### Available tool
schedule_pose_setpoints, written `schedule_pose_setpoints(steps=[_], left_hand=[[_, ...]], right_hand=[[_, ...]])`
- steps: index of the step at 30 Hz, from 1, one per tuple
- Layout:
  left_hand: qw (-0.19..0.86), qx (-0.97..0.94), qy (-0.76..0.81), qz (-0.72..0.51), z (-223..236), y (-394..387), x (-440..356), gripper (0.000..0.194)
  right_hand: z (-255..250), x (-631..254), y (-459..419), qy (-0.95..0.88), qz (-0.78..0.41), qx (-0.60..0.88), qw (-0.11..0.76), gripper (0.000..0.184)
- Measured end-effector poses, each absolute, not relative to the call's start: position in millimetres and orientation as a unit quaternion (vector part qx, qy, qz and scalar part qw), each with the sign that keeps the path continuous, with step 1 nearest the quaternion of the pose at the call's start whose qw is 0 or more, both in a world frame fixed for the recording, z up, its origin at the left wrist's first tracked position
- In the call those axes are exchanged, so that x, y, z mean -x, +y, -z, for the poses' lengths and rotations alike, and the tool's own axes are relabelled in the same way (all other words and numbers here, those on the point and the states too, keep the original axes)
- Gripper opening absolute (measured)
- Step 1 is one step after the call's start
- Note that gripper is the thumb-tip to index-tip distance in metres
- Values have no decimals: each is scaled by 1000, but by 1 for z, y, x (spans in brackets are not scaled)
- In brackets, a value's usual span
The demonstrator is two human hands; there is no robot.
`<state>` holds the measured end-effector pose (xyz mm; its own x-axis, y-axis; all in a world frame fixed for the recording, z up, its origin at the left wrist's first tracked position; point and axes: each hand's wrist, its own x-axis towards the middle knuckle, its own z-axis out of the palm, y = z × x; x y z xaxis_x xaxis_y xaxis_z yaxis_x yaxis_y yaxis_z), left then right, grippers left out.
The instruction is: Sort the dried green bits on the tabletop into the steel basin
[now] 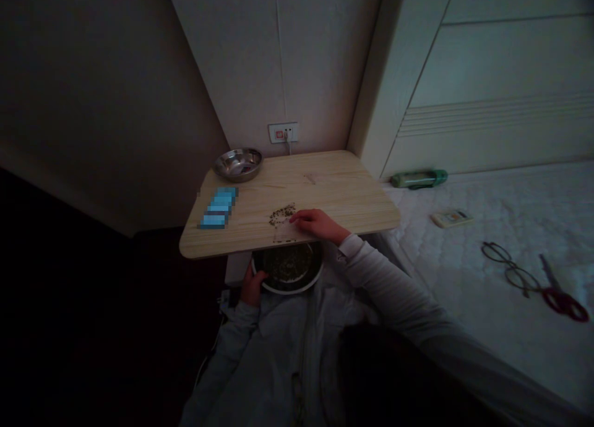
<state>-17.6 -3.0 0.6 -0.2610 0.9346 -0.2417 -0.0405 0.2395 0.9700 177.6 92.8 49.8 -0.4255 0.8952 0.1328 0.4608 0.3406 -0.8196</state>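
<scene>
Below the table's front edge, my left hand grips the left rim of a round bowl, its thumb over the inside. Many small dark grains lie in that bowl, whose far side is hidden under the tabletop. My right hand rests on the wooden table near its front edge, fingers stretched forward and left. Its fingertips reach a scattered patch of similar dark grains. A pale, see-through patch beside the fingertips is too faint to name.
A metal bowl stands at the table's back left, with a pixelated bright-blue phone-like object in front. On the white bed to the right lie a green bottle-like object, a remote control, glasses and red-handled scissors.
</scene>
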Motion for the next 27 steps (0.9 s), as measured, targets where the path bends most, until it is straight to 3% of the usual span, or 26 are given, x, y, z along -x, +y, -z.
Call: schedule_pose_setpoints(steps=[9,14,19,27], left_hand=[[495,-364,609,-501,3,-3,19,43],[502,-347,610,-506,4,-2,19,45],[508,-346,610,-500,3,-3,19,44],[496,-366,609,-499,1,-5,18,40]], right_hand=[[-55,-178,86,-753,-419,427,273,29],[-51,-178,89,-738,-428,420,310,29],[-50,-174,106,-722,-338,465,384,29],[-58,-184,125,-737,-157,515,408,26]])
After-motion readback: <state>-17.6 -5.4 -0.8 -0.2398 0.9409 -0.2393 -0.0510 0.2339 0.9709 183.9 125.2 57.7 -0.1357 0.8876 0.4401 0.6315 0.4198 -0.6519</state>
